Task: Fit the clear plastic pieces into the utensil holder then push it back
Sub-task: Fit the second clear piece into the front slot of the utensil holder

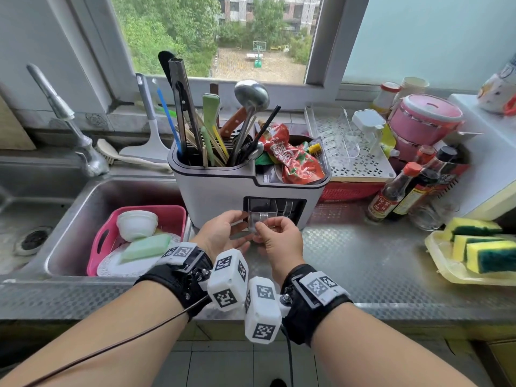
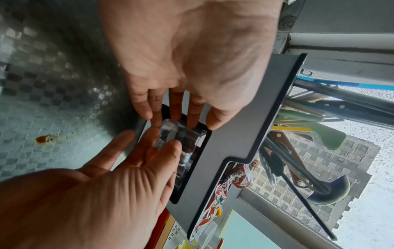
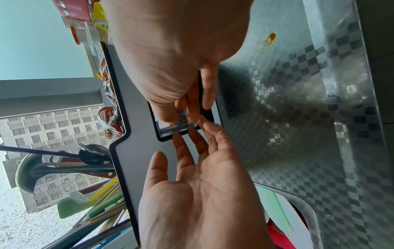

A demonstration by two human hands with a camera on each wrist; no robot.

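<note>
At lower centre of the head view, my left hand (image 1: 223, 233) is reaching toward the dark opening low on the front of the utensil holder (image 1: 220, 191), fingers relaxed and nearly straight, fingertips touching the left side of the clear plastic piece (image 1: 258, 220). That piece is sitting partly inside the opening, sticking out toward me. Just right of it, my right hand (image 1: 279, 236) is pinching its front edge between thumb and curled fingers. Both hands are hovering over the patterned metal counter (image 1: 363, 261).
</note>
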